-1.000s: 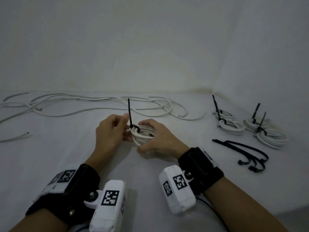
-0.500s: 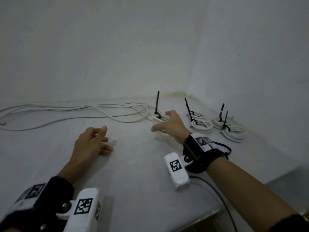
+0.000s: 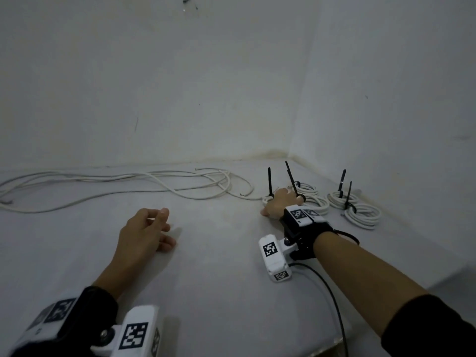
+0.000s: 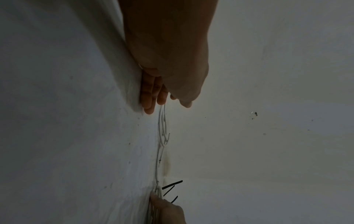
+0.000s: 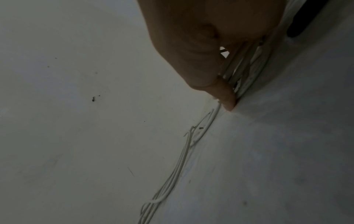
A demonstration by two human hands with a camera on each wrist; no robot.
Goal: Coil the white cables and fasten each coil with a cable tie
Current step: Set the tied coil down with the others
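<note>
My right hand [image 3: 279,203] reaches to the back right of the white table and grips a tied white coil [image 3: 267,200], whose black cable tie [image 3: 269,184] stands upright. The right wrist view shows the thumb [image 5: 226,97] pressed against the coil [image 5: 247,66] on the table. My left hand [image 3: 146,230] rests on the table in the middle, fingers loosely curled and holding nothing; its fingers [image 4: 151,97] lie on the surface. Loose white cables [image 3: 154,181] sprawl along the back left.
Three other tied coils [image 3: 313,199] [image 3: 340,198] [image 3: 363,215] with upright black ties lie just right of my right hand, near the wall corner. A black cord [image 3: 332,292] hangs from my right wrist. The table's front edge [image 3: 322,343] is at lower right.
My left hand let go of the tie and sank to the table. My right hand carried the tied coil from the centre to the back right, beside the other coils.
</note>
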